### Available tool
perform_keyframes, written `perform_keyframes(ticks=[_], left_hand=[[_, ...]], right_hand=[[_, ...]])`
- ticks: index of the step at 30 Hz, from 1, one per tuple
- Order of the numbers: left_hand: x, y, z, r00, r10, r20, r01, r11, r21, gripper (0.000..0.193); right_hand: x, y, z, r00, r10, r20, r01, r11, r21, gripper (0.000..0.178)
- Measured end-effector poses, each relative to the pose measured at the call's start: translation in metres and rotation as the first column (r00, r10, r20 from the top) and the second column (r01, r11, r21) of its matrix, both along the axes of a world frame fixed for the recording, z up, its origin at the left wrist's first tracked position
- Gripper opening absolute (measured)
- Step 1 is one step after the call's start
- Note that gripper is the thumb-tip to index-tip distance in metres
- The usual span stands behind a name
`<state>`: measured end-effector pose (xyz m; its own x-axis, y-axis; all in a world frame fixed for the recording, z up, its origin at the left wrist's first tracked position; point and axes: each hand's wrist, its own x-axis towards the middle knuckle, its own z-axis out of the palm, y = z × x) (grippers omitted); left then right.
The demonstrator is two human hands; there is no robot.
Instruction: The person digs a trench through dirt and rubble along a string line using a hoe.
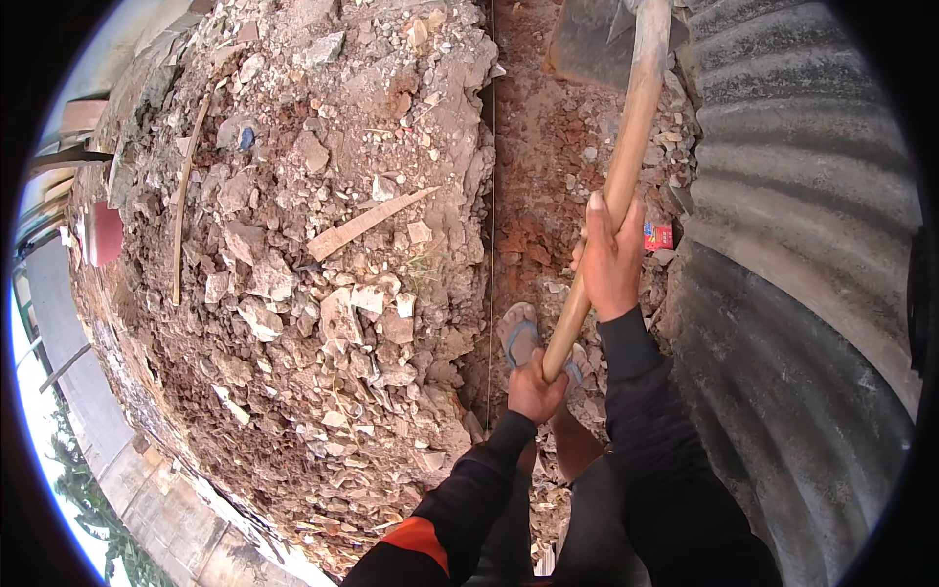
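Note:
Both my hands grip a hoe with a long, pale wooden handle (636, 127). My left hand (535, 391) is closed round the handle's near end, above my sandalled feet. Farther up, my right hand (614, 256) wraps the handle, its thumb lying along the wood. The hoe's wide, grey metal blade (592, 49) is over the reddish soil at the far end of a narrow trench (533, 176). The picture's top edge cuts off part of the hoe's head.
A bank of broken rubble (293, 274) rises along the left, with a flat wood scrap (372, 223) and a thin stick (186, 205) on it. A taut string (493, 147) runs along the trench. Corrugated sheets (802, 186) line the right, near a red packet (658, 237).

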<state>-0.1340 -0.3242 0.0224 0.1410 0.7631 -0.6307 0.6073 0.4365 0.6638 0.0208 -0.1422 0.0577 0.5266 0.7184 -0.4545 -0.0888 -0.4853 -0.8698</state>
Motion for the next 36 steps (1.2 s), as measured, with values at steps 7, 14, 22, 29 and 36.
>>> perform_keyframes(ticks=[7, 14, 22, 29, 36], left_hand=[[0.028, 0.006, 0.03, 0.989, 0.124, -0.08, -0.141, 0.952, -0.273, 0.035], [0.0, -0.051, 0.07, 0.998, 0.008, -0.062, -0.028, 0.944, -0.329, 0.034], [0.09, 0.207, -0.082, 0.993, 0.103, 0.053, -0.105, 0.994, 0.037, 0.03], [0.06, 0.178, -0.046, 0.998, 0.028, 0.063, -0.02, 0.992, -0.124, 0.036], [0.032, 0.085, 0.048, 0.999, -0.037, -0.014, 0.032, 0.965, -0.26, 0.036]], right_hand=[[0.001, -0.002, -0.105, 0.968, 0.201, -0.148, -0.247, 0.866, -0.434, 0.05], [-0.012, -0.089, -0.052, 0.983, 0.019, -0.185, -0.1, 0.89, -0.444, 0.043], [0.061, 0.178, -0.157, 0.962, 0.25, 0.108, -0.235, 0.963, -0.134, 0.049], [0.036, 0.152, -0.158, 0.92, 0.364, 0.145, -0.264, 0.849, -0.458, 0.057], [0.009, 0.034, -0.094, 0.963, 0.268, -0.017, -0.232, 0.796, -0.56, 0.058]])
